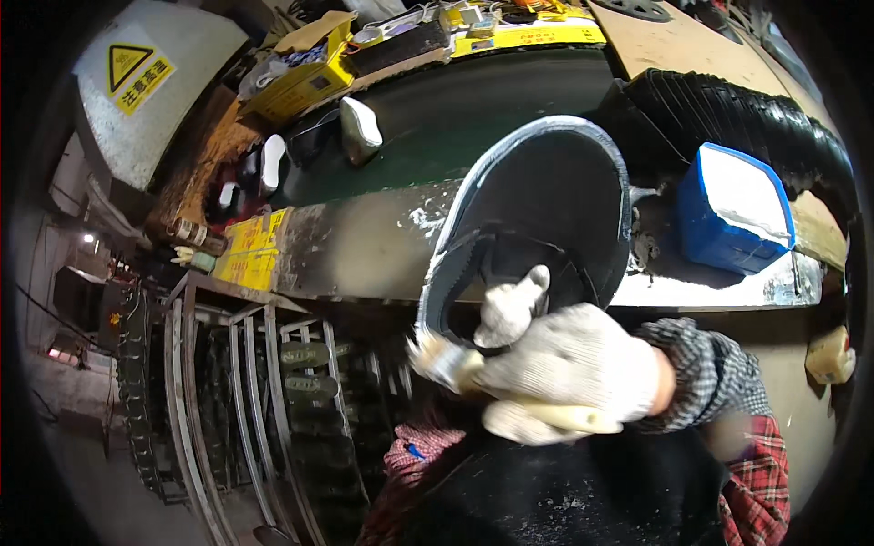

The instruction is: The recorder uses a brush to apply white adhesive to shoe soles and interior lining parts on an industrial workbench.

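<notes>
Black boot shaft [564,200] lies just beyond our gloved right hand [574,359], its opening stretching away from us.
With this nearer hand we grip a brush [446,362] beside the lower-left rim; our left hand's grip we cannot tell.

Ribbed, matt cloth makes the white knitted glove [574,359]; the pale, long-handled brush [448,362] has rough bristles and a smooth handle. The black, boot-like tube [551,200] is matt inside. The blue, squarish tub [712,220] is glossy plastic, the grey, tall-framed rack [275,364] worn metal.
</notes>
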### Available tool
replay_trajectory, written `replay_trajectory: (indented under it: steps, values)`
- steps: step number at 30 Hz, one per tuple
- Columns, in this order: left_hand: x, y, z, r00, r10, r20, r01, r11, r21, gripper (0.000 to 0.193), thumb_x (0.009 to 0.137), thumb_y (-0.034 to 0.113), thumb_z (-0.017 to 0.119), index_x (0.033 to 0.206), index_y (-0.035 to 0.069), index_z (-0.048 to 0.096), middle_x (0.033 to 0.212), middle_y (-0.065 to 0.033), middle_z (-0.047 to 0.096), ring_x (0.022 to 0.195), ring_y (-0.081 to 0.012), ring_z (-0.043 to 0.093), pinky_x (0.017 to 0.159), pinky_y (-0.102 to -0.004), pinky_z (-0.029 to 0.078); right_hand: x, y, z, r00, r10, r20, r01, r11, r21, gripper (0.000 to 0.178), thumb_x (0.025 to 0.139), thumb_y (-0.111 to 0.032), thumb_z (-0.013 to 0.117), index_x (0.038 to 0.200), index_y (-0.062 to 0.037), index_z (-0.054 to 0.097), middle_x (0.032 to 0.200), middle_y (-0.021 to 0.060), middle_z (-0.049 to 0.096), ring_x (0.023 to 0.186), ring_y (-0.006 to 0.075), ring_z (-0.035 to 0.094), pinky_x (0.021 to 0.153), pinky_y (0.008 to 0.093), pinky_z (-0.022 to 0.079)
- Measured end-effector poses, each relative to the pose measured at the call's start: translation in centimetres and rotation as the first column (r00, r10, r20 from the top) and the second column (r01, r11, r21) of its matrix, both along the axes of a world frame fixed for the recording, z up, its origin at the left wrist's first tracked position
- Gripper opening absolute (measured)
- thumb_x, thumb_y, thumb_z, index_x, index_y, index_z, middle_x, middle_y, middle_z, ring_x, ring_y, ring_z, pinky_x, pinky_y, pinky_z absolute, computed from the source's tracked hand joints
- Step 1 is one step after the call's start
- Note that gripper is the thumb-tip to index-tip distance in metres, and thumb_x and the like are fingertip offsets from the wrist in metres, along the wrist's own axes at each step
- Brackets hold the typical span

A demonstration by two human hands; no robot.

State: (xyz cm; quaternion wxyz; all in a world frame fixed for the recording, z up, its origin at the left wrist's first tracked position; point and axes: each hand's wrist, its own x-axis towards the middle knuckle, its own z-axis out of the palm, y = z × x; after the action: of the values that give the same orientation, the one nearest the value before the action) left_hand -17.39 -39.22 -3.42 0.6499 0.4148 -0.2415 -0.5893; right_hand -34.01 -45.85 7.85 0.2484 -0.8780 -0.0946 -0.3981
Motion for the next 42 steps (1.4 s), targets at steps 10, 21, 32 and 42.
replay_trajectory:
  steps: [10, 21, 32, 42]
  values:
    - [1.1, -1.3, 1.7, 0.971, -0.072, 0.226, 0.051, 0.994, 0.101, 0.027, 0.099, 0.014, 0.045, 0.113, -0.007, 0.056, 0.099, -0.0199, 0.065, 0.082, -0.0279, 0.067, 0.073, -0.0363, 0.056, -12.4, -2.6, -5.3, 0.911, -0.384, -0.151, 0.405, 0.765, 0.501, 0.019, 0.091, -0.010, 0.064, 0.104, 0.0037, 0.067, 0.077, 0.0069, 0.068, 0.065, 0.0144, 0.064, 0.063, 0.0276, 0.054]
    - [-4.6, -1.8, 7.4, 0.903, 0.425, -0.064, -0.365, 0.837, 0.407, 0.023, 0.099, 0.009, 0.052, 0.118, -0.003, 0.055, 0.091, -0.0148, 0.068, 0.066, -0.0198, 0.066, 0.061, -0.0303, 0.057, -11.2, -10.5, -6.9, 0.940, -0.340, 0.006, 0.331, 0.919, 0.216, 0.039, 0.080, -0.007, 0.072, 0.117, 0.0032, 0.063, 0.088, 0.0126, 0.064, 0.072, 0.0251, 0.062, 0.067, 0.0351, 0.051]
    - [11.9, -14.8, 0.1, -0.703, 0.144, 0.697, -0.153, 0.926, -0.345, 0.031, 0.097, 0.037, 0.056, 0.096, 0.011, 0.073, 0.084, -0.0129, 0.066, 0.085, -0.0335, 0.067, 0.074, -0.0418, 0.053, -11.8, -8.0, -10.4, 0.865, -0.457, -0.206, 0.498, 0.831, 0.248, 0.029, 0.079, -0.009, 0.072, 0.106, -0.0001, 0.066, 0.084, 0.0130, 0.064, 0.072, 0.0279, 0.063, 0.063, 0.0357, 0.049]
    - [12.9, 15.1, 1.7, 0.211, 0.955, 0.209, -0.872, 0.281, -0.400, 0.041, 0.096, 0.012, 0.055, 0.131, -0.007, 0.046, 0.107, -0.0189, 0.063, 0.087, -0.0274, 0.068, 0.076, -0.0420, 0.061, -9.3, -4.8, -10.3, 0.899, -0.246, -0.363, 0.359, 0.888, 0.288, 0.029, 0.088, -0.023, 0.067, 0.104, 0.0019, 0.065, 0.096, 0.0174, 0.067, 0.089, 0.0305, 0.065, 0.083, 0.0365, 0.050]
